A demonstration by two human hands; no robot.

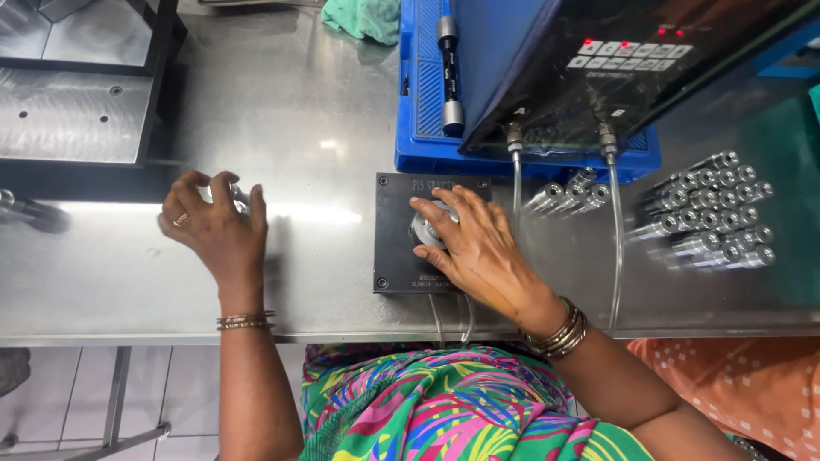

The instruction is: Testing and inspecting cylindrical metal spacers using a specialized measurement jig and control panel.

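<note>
My right hand rests on a round silver metal part seated in a dark square fixture plate at the table's front edge; fingers press around the part. My left hand hovers over the steel table to the left, fingers curled around a small shiny metal piece, mostly hidden. Bangles show on both wrists.
A black gauge unit with red lights stands on a blue tray holding a cylindrical pin. Clear tubes run down from it. Several silver cylindrical parts lie at the right. A green cloth lies at the back; a dark frame sits far left.
</note>
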